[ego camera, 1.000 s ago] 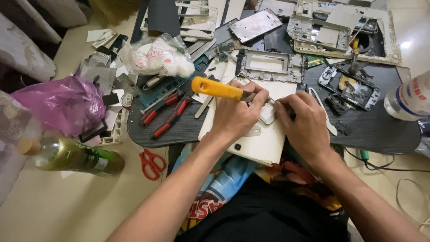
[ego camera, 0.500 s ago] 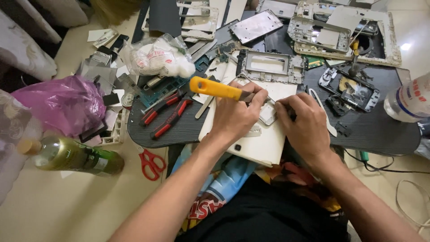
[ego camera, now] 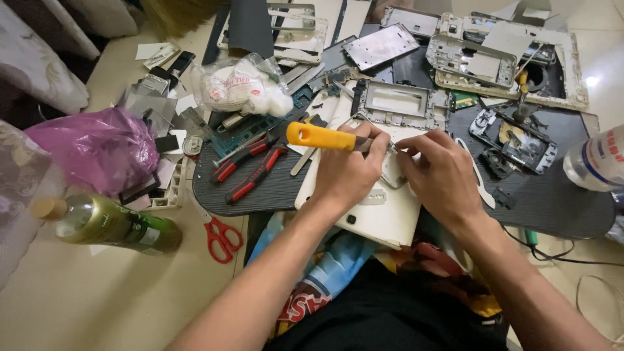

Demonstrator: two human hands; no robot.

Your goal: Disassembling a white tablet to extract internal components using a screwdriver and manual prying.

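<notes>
My left hand (ego camera: pixel 348 172) grips a screwdriver with a yellow-orange handle (ego camera: pixel 318 137), its shaft pointing right toward a small metal part. My right hand (ego camera: pixel 442 179) pinches that small part (ego camera: pixel 394 170) from the right, fingers closed on it. Both hands rest on a white flat device back (ego camera: pixel 383 218) that lies on a dark work mat (ego camera: pixel 273 192). The screwdriver's tip is hidden between the two hands.
Red-handled pliers (ego camera: pixel 250 175) lie left of the hands. Red scissors (ego camera: pixel 221 237), a green bottle (ego camera: pixel 107 224) and a purple bag (ego camera: pixel 101 149) sit on the floor at left. Opened phone frames (ego camera: pixel 396 101), a white bag (ego camera: pixel 244 88) and a plastic bottle (ego camera: pixel 595 162) surround the mat.
The hands stay together on the small part. The screwdriver handle has shifted very slightly; otherwise nothing visibly moved.
</notes>
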